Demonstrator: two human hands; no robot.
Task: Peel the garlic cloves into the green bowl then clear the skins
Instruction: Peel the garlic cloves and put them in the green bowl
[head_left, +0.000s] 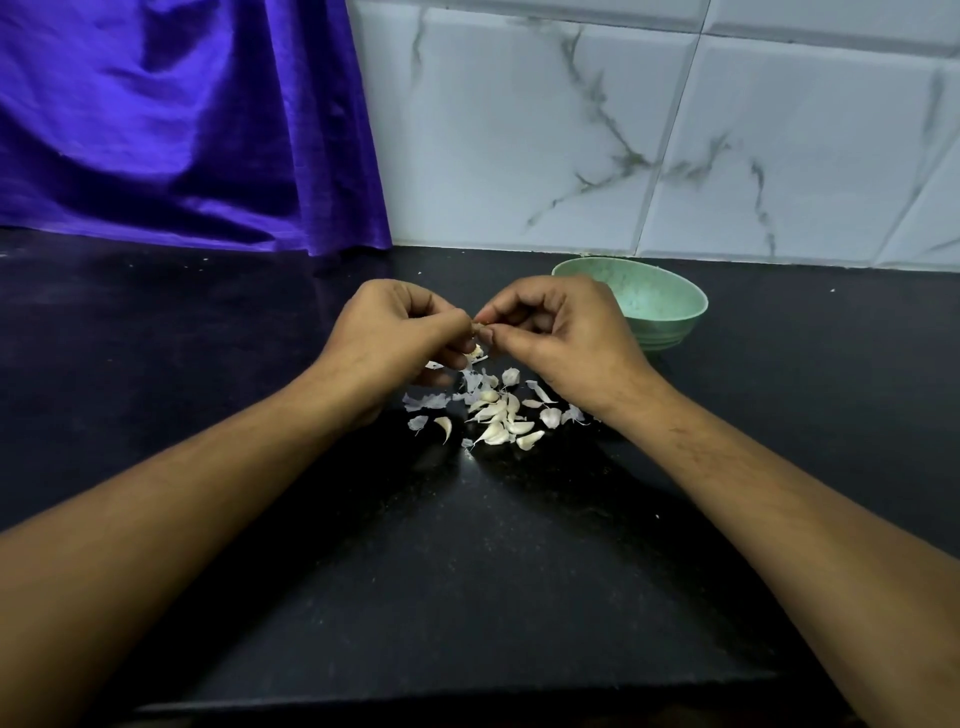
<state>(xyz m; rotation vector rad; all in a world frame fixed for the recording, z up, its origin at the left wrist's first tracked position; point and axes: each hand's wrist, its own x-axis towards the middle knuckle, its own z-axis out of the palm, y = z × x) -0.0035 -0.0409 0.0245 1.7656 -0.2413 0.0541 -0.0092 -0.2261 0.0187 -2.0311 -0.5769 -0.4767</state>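
Observation:
My left hand (400, 332) and my right hand (561, 332) meet above the black counter, both pinching one small garlic clove (480, 328) between their fingertips. Another pale piece (472, 352) shows under my left fingers. Below the hands lies a pile of several unpeeled garlic cloves (498, 421) mixed with thin white skins (426, 401). The green bowl (670, 312) stands just behind and right of my right hand, partly hidden by it; the part of its inside that I see holds nothing.
The black stone counter (467, 571) runs to a front edge near the bottom. A marble-tiled wall (675, 130) rises behind the bowl. A purple cloth (182, 130) hangs down to the counter at the back left.

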